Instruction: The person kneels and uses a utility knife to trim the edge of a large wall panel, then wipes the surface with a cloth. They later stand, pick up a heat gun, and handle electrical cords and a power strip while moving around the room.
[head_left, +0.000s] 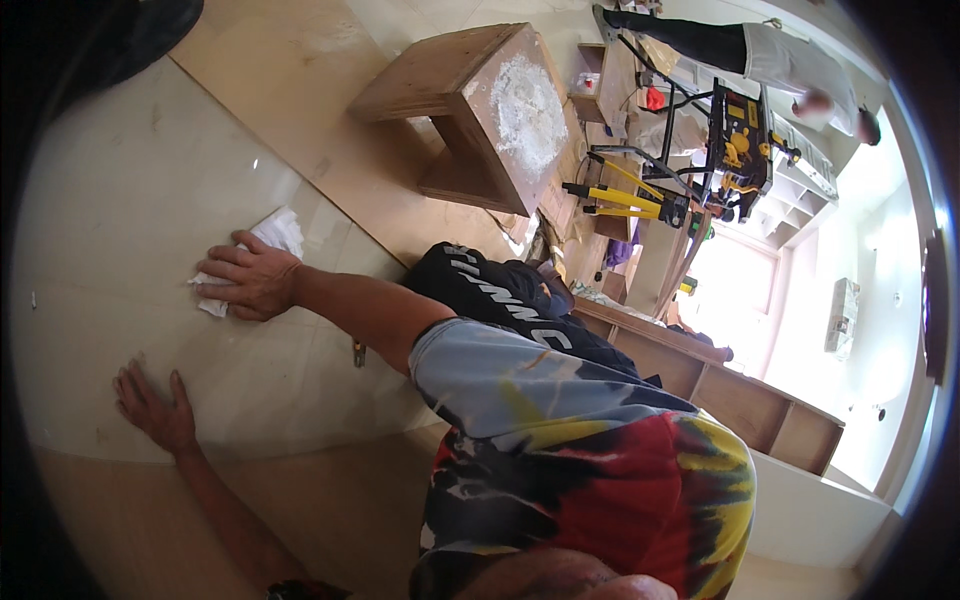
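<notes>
My right hand [252, 278] presses down on a crumpled white wiping cloth [280, 232], its fingers bent over it on a glossy, pale tiled surface [110, 240]. Parts of the cloth stick out on both sides of the hand; whether it is fabric or paper I cannot tell. Lower in the picture, my left hand [158, 412] is empty and rests palm down on the same surface, fingers spread. A small yellow-and-black tool [359, 352], which looks like a utility knife, lies near my right forearm.
A brown sheet [330, 150] borders the tiles. On it stands a wooden stool [480, 110] with white powder on top. Black fabric with pale lettering [490, 300] lies beside my right arm. Farther off are a black-and-yellow machine [740, 140], a yellow tripod [630, 200] and a person [790, 65].
</notes>
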